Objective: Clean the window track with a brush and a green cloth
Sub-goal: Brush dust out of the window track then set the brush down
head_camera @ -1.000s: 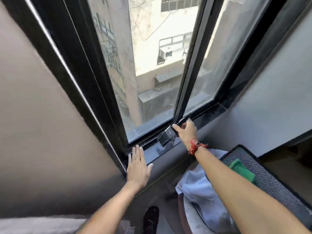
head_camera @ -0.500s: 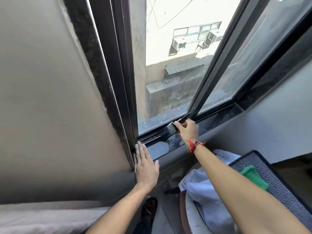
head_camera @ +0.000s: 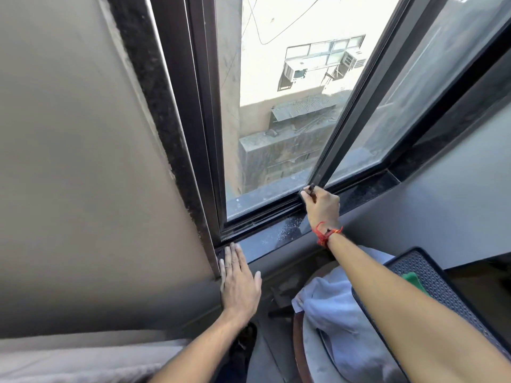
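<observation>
My right hand [head_camera: 322,207] is closed around a dark brush [head_camera: 312,189], of which only the handle tip shows above my fingers; the bristles are hidden behind the hand, down at the window track [head_camera: 262,217]. The track runs along the bottom of the dark window frame, above a black speckled sill [head_camera: 276,239] dusted with pale grit. My left hand [head_camera: 239,283] lies flat, fingers together, on the sill's left end and the wall below it, holding nothing. A green cloth [head_camera: 413,280] peeks out behind my right forearm, lying on a dark patterned mat [head_camera: 431,275].
A pale blue-grey towel [head_camera: 331,308] is draped over a round chair or stool under my right arm. The wall [head_camera: 83,161] fills the left side. A sliding sash's upright bar [head_camera: 356,106] meets the track just beside my right hand. A dark shoe [head_camera: 243,344] is on the floor.
My right hand has slid the brush rightward along the track to the sash bar, and its head is now hidden. My left hand stays flat on the sill end. The view has tilted.
</observation>
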{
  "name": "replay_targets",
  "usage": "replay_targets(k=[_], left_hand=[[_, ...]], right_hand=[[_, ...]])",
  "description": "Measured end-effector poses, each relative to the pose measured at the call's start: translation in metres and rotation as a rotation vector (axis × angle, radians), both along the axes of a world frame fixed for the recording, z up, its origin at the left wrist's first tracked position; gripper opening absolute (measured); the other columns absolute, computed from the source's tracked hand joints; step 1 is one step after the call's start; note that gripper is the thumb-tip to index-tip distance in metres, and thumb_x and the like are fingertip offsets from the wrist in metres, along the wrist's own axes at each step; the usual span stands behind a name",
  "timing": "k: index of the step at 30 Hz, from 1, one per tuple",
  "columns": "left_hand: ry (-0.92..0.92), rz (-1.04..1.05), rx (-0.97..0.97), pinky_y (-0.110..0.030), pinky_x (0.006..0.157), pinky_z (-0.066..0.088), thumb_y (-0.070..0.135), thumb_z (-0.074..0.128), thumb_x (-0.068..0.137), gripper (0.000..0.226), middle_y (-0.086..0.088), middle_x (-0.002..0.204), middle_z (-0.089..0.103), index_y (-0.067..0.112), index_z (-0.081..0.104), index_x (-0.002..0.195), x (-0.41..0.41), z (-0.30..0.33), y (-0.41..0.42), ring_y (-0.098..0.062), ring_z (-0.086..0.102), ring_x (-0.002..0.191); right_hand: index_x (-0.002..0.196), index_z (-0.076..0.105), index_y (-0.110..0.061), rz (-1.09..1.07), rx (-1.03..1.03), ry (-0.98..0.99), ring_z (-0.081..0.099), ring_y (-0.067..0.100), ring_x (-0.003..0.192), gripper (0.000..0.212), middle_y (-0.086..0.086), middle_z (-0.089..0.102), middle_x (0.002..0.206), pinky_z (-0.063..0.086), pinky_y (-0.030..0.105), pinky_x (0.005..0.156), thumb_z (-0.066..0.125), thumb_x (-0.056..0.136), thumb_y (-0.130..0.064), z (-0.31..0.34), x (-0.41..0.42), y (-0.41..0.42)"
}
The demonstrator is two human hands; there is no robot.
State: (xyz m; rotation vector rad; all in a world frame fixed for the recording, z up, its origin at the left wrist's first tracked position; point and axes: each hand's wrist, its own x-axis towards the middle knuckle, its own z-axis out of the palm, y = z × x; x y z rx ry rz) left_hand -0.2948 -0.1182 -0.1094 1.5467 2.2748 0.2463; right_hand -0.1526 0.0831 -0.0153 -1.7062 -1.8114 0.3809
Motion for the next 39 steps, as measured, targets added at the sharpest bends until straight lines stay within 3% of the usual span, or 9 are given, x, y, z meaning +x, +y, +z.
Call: replay_targets(k=[6,10,15,19,25,29,32,36,39], left_hand=[[0.050,-0.012,-0.020,-0.047,0.128,0.003,0.047,0.038,0.104,0.085,-0.020,0.168,-0.006,-0.002,-0.005,0.158,0.000,-0.001,0.003,-0.030,-0.008,0.157],[0.055,-0.025,-0.036,-0.047,0.128,0.002,0.046,0.039,0.103,0.085,-0.020,0.168,-0.006,-0.002,-0.005,0.158,-0.001,-0.002,0.004,-0.030,-0.009,0.157],[0.026,-0.023,-0.020,-0.046,0.128,0.001,0.043,0.043,0.103,0.085,-0.019,0.168,-0.006,-0.001,-0.005,0.158,-0.002,-0.001,0.003,-0.029,-0.007,0.157],[0.030,-0.023,-0.014,-0.046,0.128,0.003,0.042,0.044,0.103,0.086,-0.019,0.168,-0.006,-0.001,-0.007,0.158,-0.002,0.000,0.003,-0.030,-0.007,0.157],[0.048,-0.035,-0.017,-0.046,0.128,0.003,0.043,0.044,0.102,0.087,-0.020,0.168,-0.007,-0.001,-0.007,0.158,-0.001,0.000,0.002,-0.030,-0.008,0.157],[0.047,-0.037,-0.015,-0.046,0.128,0.001,0.043,0.044,0.103,0.087,-0.020,0.168,-0.008,-0.001,-0.008,0.157,-0.001,0.000,0.002,-0.030,-0.008,0.156],[0.044,-0.036,-0.012,-0.046,0.128,0.000,0.043,0.044,0.102,0.088,-0.019,0.168,-0.008,-0.001,-0.009,0.157,-0.001,0.000,0.002,-0.030,-0.009,0.156],[0.067,-0.047,-0.029,-0.046,0.128,0.001,0.044,0.042,0.103,0.088,-0.020,0.168,-0.009,-0.001,-0.010,0.157,-0.002,-0.002,0.001,-0.030,-0.009,0.156],[0.065,-0.048,-0.024,-0.046,0.128,0.002,0.043,0.044,0.102,0.088,-0.020,0.168,-0.006,-0.002,-0.007,0.157,-0.002,-0.002,0.001,-0.031,-0.007,0.157]], right_hand=[[0.093,0.080,-0.013,0.156,-0.174,0.193,0.073,0.013,0.074,0.018,0.005,0.079,0.080,0.053,0.015,0.072,0.074,0.088,-0.029,-0.013,-0.027,-0.011],[0.099,0.078,-0.006,0.203,-0.489,0.614,0.078,0.026,0.092,0.023,0.012,0.080,0.093,0.065,0.039,0.076,0.079,0.085,-0.024,-0.014,-0.042,-0.014],[0.088,0.072,-0.010,0.149,-0.624,0.961,0.078,0.025,0.079,0.003,0.016,0.076,0.090,0.066,0.035,0.064,0.075,0.089,-0.011,-0.019,-0.047,-0.020],[0.079,0.069,-0.009,0.038,-0.410,0.603,0.078,0.030,0.081,0.016,0.017,0.075,0.084,0.066,0.042,0.068,0.078,0.087,-0.019,-0.020,-0.029,-0.007],[0.091,0.075,-0.004,0.064,-0.057,0.053,0.072,0.029,0.078,0.020,0.016,0.076,0.082,0.049,0.021,0.072,0.070,0.093,-0.023,-0.004,0.004,0.019],[0.095,0.068,-0.002,0.181,0.078,-0.213,0.072,0.036,0.080,0.015,0.019,0.074,0.085,0.054,0.032,0.069,0.062,0.097,-0.016,-0.003,0.015,0.025],[0.091,0.066,-0.003,0.230,0.106,-0.235,0.070,0.033,0.074,0.014,0.016,0.072,0.080,0.045,0.025,0.064,0.062,0.097,-0.016,-0.010,0.009,0.018],[0.084,0.068,-0.005,0.268,-0.047,-0.059,0.069,0.024,0.071,0.020,0.009,0.073,0.077,0.058,0.035,0.068,0.066,0.094,-0.022,-0.021,-0.010,0.006],[0.084,0.071,-0.009,0.253,-0.113,0.064,0.069,0.017,0.071,0.017,0.004,0.074,0.077,0.057,0.028,0.069,0.068,0.092,-0.024,-0.029,-0.021,-0.003]])
